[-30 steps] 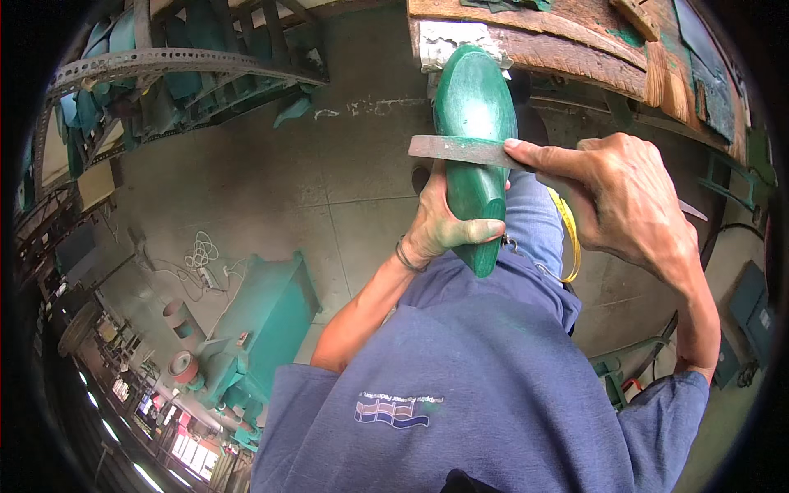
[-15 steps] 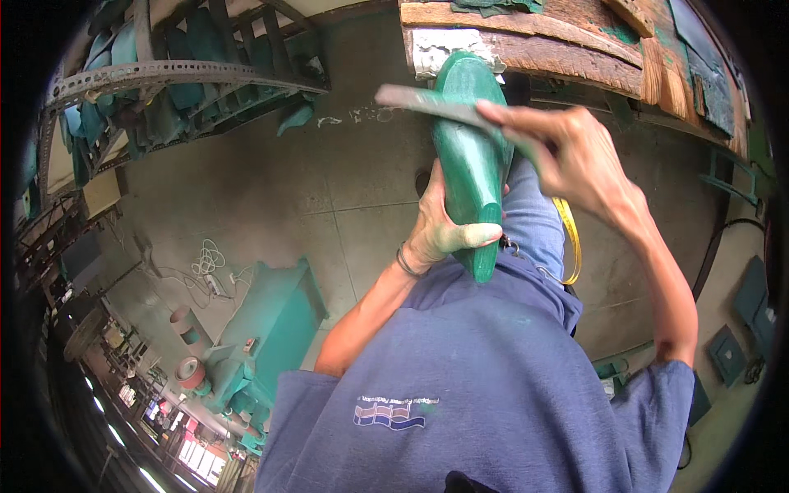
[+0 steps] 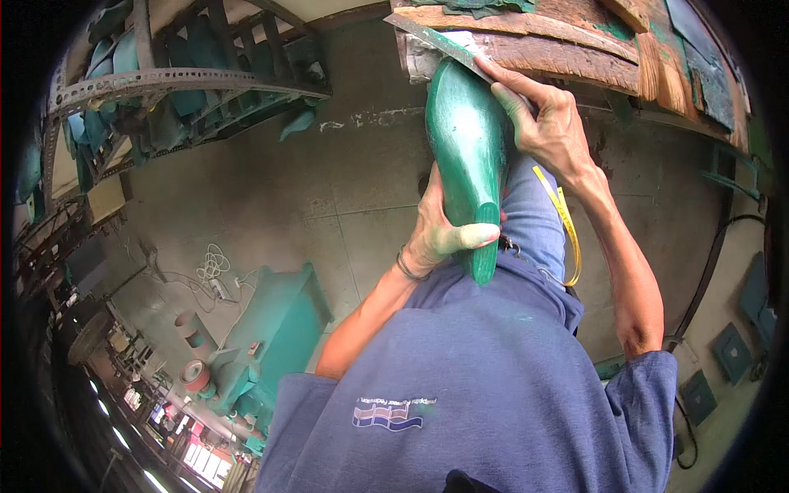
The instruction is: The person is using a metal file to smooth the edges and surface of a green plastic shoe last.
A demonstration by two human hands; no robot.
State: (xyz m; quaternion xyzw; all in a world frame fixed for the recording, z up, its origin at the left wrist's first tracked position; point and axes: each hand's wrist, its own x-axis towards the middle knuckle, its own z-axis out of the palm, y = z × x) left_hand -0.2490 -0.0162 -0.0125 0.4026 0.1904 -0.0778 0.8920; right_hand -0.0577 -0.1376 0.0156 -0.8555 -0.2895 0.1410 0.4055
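Observation:
A glossy green shoe last [image 3: 466, 135] points away from me, its far end by the padded edge of a wooden bench [image 3: 567, 57]. My left hand [image 3: 440, 226] is wrapped round its narrow near end, thumb across the top. In my right hand [image 3: 552, 123] is a long flat file [image 3: 440, 45], gripped at its near end. The file slants up to the left across the far tip of the last and seems to touch it. The handle end is hidden inside my right hand.
A metal rack [image 3: 189, 78] holding green and blue pieces stands at the upper left. At the lower left is a green machine [image 3: 275, 329], with a pale cable [image 3: 214, 263] on the floor [image 3: 329, 181]. A yellow tape measure [image 3: 567, 226] hangs beside my leg.
My right hand has moved the file away from me, from across the middle of the last to its far tip, and the file slants more steeply. My left hand stays in place.

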